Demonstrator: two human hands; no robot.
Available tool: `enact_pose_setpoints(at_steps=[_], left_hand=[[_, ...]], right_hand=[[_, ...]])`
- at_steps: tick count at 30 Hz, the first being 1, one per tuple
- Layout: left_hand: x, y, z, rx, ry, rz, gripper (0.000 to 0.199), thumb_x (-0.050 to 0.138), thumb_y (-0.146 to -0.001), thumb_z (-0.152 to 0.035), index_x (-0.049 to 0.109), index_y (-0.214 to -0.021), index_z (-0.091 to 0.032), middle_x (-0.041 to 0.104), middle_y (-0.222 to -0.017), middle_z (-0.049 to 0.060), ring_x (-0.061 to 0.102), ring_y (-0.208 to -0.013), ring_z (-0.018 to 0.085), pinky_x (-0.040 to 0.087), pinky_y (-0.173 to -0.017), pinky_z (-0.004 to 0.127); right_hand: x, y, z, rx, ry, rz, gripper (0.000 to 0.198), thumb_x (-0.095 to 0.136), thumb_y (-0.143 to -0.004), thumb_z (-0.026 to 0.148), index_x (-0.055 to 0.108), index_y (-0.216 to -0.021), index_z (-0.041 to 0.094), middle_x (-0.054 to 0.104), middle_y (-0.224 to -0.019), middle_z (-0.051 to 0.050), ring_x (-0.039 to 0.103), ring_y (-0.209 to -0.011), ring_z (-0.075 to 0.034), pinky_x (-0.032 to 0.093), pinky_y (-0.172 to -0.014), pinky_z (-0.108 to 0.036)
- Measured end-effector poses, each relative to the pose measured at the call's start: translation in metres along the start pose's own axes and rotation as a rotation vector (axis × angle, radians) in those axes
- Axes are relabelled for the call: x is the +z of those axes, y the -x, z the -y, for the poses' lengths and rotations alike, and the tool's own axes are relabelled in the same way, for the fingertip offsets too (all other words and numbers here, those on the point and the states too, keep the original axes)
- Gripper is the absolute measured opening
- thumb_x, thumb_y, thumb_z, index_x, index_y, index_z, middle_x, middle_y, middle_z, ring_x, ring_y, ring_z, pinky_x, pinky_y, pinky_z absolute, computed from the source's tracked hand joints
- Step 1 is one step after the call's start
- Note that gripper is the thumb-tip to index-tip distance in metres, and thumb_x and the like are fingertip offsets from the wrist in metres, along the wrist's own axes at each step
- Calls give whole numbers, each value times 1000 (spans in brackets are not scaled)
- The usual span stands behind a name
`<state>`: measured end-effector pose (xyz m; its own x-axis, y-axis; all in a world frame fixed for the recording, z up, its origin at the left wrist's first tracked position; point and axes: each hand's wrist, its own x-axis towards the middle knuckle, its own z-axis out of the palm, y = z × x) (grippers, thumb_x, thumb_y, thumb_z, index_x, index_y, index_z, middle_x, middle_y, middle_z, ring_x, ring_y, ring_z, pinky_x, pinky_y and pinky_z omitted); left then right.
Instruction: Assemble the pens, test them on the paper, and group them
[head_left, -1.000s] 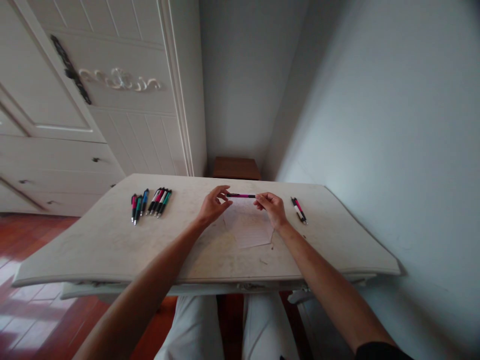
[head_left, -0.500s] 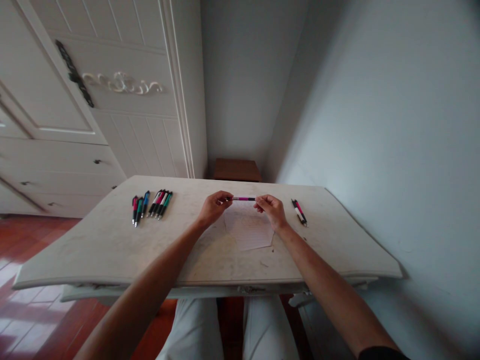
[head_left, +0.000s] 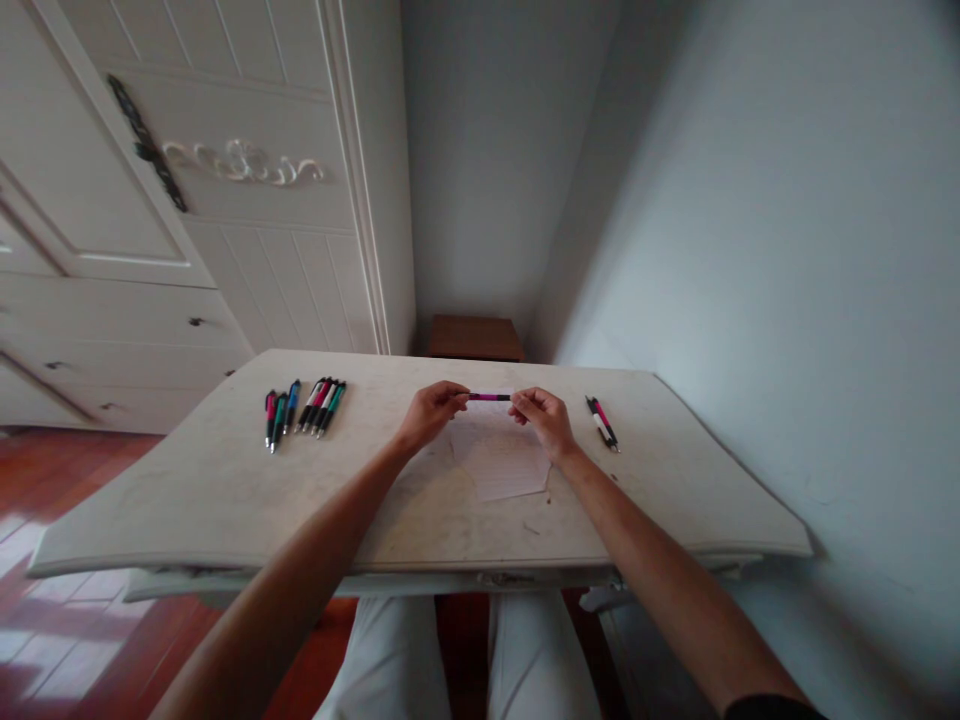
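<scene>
A magenta and black pen (head_left: pixel 489 397) lies level between my two hands above the paper. My left hand (head_left: pixel 435 412) pinches its left end, and my right hand (head_left: pixel 541 415) pinches the right end. Fingertips hide both ends of the pen. Beneath it, a sheet of lined paper (head_left: pixel 506 465) rests on the white table (head_left: pixel 300 510), partly covered by my hands.
Several pens (head_left: pixel 320 407) in pink, green, white and black lie side by side at the left, close to another small group of pens (head_left: pixel 280 415). Two pens (head_left: pixel 602 423) lie at the right. A white cabinet (head_left: pixel 300 270) stands behind on the left.
The pale, silvery section at the pen's left no longer shows; magenta now reaches my left fingertips. My right hand has barely moved, and the view has shifted slightly.
</scene>
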<state>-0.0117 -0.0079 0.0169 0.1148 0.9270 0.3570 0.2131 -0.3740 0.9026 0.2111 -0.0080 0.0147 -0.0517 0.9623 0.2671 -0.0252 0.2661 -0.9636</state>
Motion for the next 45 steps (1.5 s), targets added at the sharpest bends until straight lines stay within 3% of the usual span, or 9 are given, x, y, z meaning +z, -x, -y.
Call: enact_pose_setpoints(at_steps=[6, 10, 13, 16, 23, 29, 38, 45], left_hand=[[-4, 3, -12, -45, 71, 0, 38, 76, -67, -37, 71, -98, -15, 67, -72, 2, 57, -63, 13, 44, -57, 24], [-6, 2, -15, -92, 167, -61, 53, 73, -72, -48, 66, -113, -15, 69, -85, 5, 61, -69, 14, 46, -62, 25], [-6, 0, -11, -126, 140, -51, 50, 60, -79, -60, 70, -96, -13, 67, -71, 5, 56, -58, 12, 42, -55, 24], [-7, -1, -8, -111, 120, 24, 46, 63, -78, -60, 69, -77, -13, 64, -63, 4, 51, -53, 11, 40, -52, 23], [-5, -2, -6, -23, 146, -72, 40, 73, -71, -52, 68, -80, -14, 69, -69, 5, 58, -62, 13, 48, -63, 27], [-6, -3, 1, -35, 116, -45, 39, 74, -69, -49, 69, -83, -14, 72, -73, 7, 64, -66, 17, 52, -67, 31], [-10, -4, 6, 1, 14, -15, 36, 72, -69, -50, 71, -81, -15, 71, -67, 5, 62, -61, 16, 50, -60, 28], [-12, -4, 8, -21, 24, -20, 42, 74, -66, -54, 70, -83, -15, 72, -74, 6, 63, -67, 17, 51, -65, 29]], right_hand=[[1, 0, 3, 6, 2, -25, 36, 74, -69, 53, 64, -71, 18, 68, -63, -3, 53, -53, -12, 44, -53, -26], [2, 1, 4, 0, -2, -15, 35, 73, -70, 52, 65, -72, 19, 68, -64, -3, 54, -53, -12, 45, -54, -27], [2, 1, 3, -5, 5, -16, 35, 72, -70, 53, 64, -72, 19, 68, -64, -3, 54, -54, -13, 45, -55, -27], [2, 0, 2, 0, 2, -14, 34, 73, -70, 51, 64, -72, 19, 67, -63, -3, 53, -53, -12, 44, -54, -27], [1, 1, 6, -5, -2, 25, 30, 73, -71, 47, 64, -67, 19, 64, -59, -1, 51, -52, -11, 42, -53, -26], [1, 2, 8, 10, 35, 22, 34, 72, -70, 51, 62, -64, 19, 62, -56, -1, 50, -52, -12, 43, -52, -26], [0, 6, 6, -42, 185, 85, 42, 66, -75, 59, 56, -60, 21, 56, -49, 1, 48, -47, -12, 38, -48, -25], [0, 4, 1, -105, 291, 82, 37, 62, -79, 54, 59, -64, 20, 58, -53, 1, 51, -50, -13, 39, -52, -26]])
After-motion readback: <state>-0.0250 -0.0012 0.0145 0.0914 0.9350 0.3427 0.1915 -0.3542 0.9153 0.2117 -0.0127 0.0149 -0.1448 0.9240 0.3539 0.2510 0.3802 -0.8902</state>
